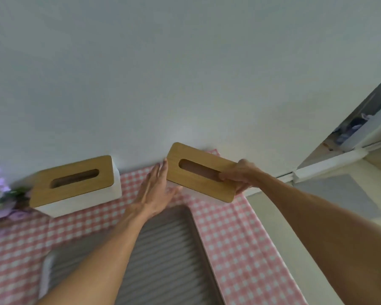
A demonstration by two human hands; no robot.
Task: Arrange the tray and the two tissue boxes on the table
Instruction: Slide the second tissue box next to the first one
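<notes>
The right tissue box [198, 172] was gripped at its end by the right hand [240, 177], thumb in the slot, apparently for positioning by the wall. The left hand [156, 190], flat and empty, steadied its other end.

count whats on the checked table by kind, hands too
tissue boxes: 2, one resting by the wall, one held up by both hands
tray: 1, grey and ribbed
flower bunch: 1, purple
hands: 2, left hand, right hand
total: 6
</notes>
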